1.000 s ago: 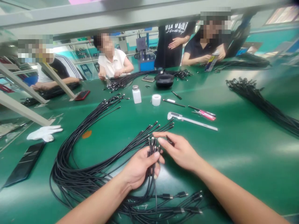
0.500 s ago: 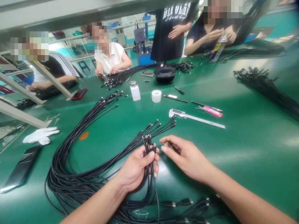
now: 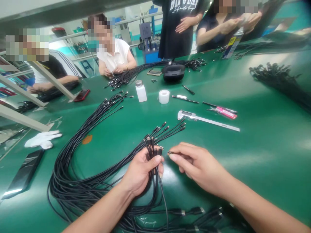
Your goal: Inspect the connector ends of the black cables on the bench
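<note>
My left hand [image 3: 143,168] is closed round several black USB cables [image 3: 155,178], their connector ends sticking up above the thumb. One metal-tipped connector [image 3: 160,150] stands apart at the right of the bunch. Just right of it, my right hand [image 3: 194,161] pinches a thin dark tool [image 3: 170,152]; only its tip shows between thumb and forefinger, so its kind is unclear. The tip is close to the connectors, with a small gap. A large bundle of black cables [image 3: 58,171] curves round on the left, and more connector ends [image 3: 178,126] lie behind my left hand.
On the green table [image 3: 243,168] lie a digital caliper [image 3: 209,120], a pink-handled tool [image 3: 225,112], a white tape roll [image 3: 164,96], a white bottle [image 3: 141,91], a white glove [image 3: 43,139] and a black phone-like slab [image 3: 24,173]. Co-workers sit and stand across the table.
My right hand has turned and its fingers have curled more, hiding most of the thin dark tool. The connectors in my left hand have fanned slightly leftward. The view has shifted slightly.
</note>
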### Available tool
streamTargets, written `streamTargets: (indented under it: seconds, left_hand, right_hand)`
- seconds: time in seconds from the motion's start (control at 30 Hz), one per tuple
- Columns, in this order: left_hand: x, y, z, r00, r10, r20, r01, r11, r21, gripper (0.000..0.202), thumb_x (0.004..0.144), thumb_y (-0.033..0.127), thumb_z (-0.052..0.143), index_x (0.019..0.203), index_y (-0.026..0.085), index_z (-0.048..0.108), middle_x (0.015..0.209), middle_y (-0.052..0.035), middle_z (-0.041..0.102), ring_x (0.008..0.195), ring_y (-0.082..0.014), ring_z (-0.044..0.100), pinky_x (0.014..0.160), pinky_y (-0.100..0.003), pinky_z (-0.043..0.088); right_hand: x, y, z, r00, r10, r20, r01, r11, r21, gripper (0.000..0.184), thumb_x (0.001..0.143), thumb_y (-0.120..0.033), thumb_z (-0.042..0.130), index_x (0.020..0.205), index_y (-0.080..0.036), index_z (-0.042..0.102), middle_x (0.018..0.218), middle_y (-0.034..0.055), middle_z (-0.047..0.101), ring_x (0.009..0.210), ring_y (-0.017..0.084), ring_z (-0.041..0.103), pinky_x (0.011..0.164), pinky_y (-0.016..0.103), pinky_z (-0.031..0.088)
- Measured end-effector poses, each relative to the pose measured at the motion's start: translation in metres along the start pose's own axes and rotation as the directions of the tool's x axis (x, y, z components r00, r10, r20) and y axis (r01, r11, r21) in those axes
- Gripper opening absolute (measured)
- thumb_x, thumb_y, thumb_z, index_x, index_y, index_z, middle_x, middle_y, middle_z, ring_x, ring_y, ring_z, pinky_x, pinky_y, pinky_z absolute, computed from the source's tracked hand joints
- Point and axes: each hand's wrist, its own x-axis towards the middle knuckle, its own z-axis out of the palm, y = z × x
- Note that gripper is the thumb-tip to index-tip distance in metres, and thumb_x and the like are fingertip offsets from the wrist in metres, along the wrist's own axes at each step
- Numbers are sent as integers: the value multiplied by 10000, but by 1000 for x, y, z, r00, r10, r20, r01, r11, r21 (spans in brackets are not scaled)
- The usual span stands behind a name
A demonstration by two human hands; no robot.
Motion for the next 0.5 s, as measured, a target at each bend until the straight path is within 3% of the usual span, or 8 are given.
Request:
streamTargets:
  seconds: [0.23,0.5]
  left_hand:
    - [1,-1,2,1000,12,-6,-12,999,42,349,764,241,739,1034,131,548,739,-11,624,501,-73,566,496,-206,480]
    - [1,-1,3,999,50,15,-51,994,95,347,773,242,733,1060,126,577,635,0,608,514,-84,565,525,-211,480]
  right_hand:
    - [1,-2,1,999,0,52,-1,1000,14,285,980,-297,455,1097,-316,714,896,-25,677,833,86,575,777,212,439]
    - [1,-6,1,997,5,80,-4,1000,-4,314,986,-298,436,1042,-293,745,836,-7,678,790,108,554,755,247,436]
